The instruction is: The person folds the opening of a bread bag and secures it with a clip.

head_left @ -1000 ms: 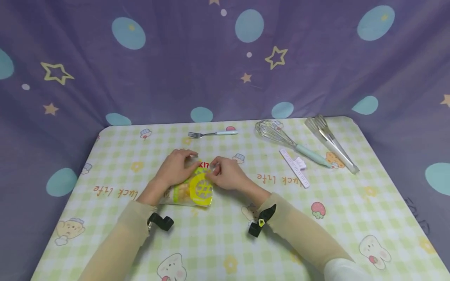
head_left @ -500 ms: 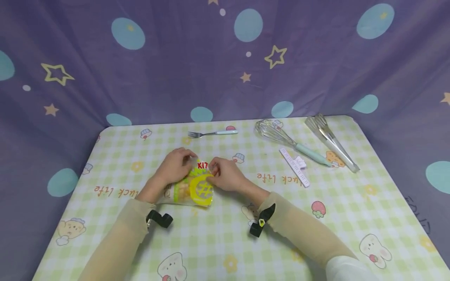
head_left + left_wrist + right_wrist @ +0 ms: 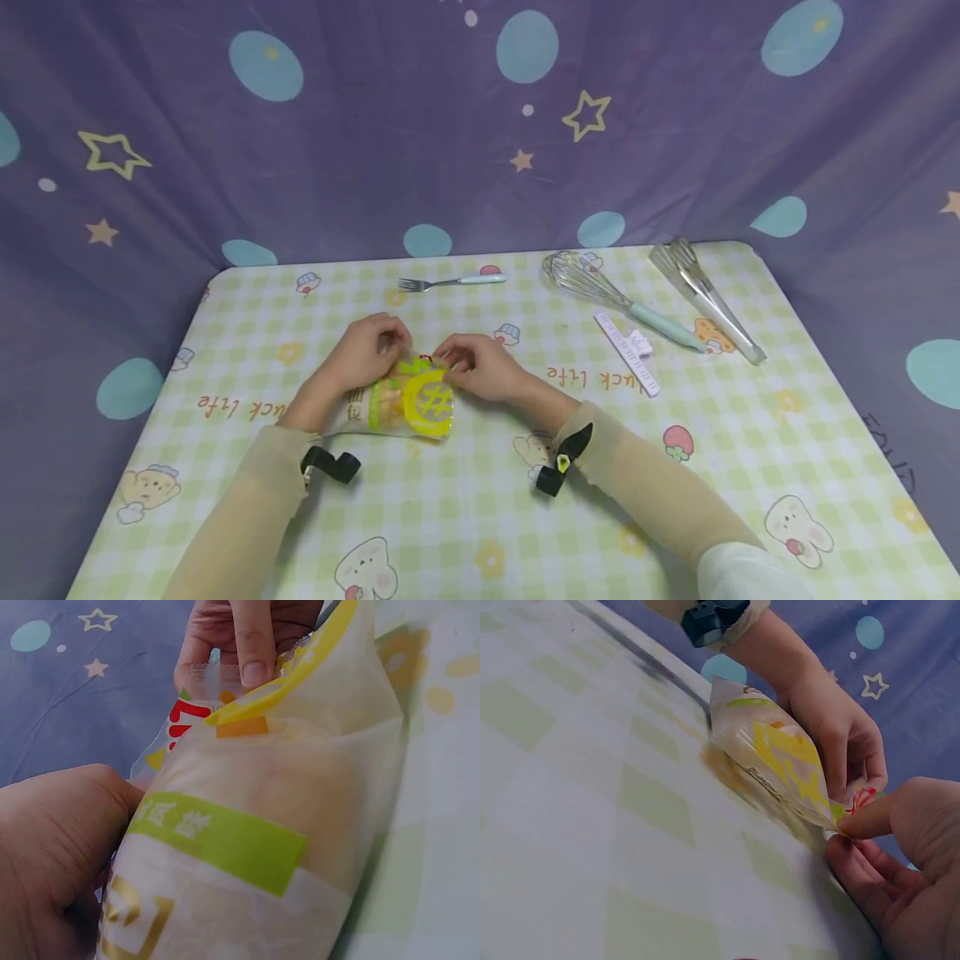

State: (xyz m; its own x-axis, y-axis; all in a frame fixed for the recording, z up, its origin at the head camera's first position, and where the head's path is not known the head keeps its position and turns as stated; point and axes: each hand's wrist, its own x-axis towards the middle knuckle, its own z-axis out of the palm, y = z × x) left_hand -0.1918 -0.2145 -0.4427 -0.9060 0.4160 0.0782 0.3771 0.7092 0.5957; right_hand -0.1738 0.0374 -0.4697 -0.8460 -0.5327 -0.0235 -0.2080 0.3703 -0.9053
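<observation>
A clear plastic bag of bread [image 3: 412,404] with yellow and green print lies on the checked tablecloth between both hands. My left hand [image 3: 367,354] pinches the left part of its top edge. At the right corner of that edge, my right hand [image 3: 483,367] pinches the film between thumb and fingers. Pale bread shows through the bag [image 3: 322,780] in the left wrist view. From the right wrist, the thumb and fingers of the right hand [image 3: 922,862] meet at the bag's corner, with the left hand [image 3: 840,735] behind it. Red print at the top edge is partly hidden.
Beyond the hands lies a fork [image 3: 452,282]. To the right are a whisk [image 3: 663,325] with a mint handle, metal tongs [image 3: 712,304] and a white ruler-like bar with a clip [image 3: 627,354]. A purple curtain [image 3: 360,150] hangs behind the table.
The left hand has shifted slightly left along the bag's top edge. The red print, plain half a second ago, is now mostly out of sight as the edge tilts. The right hand keeps its pinch.
</observation>
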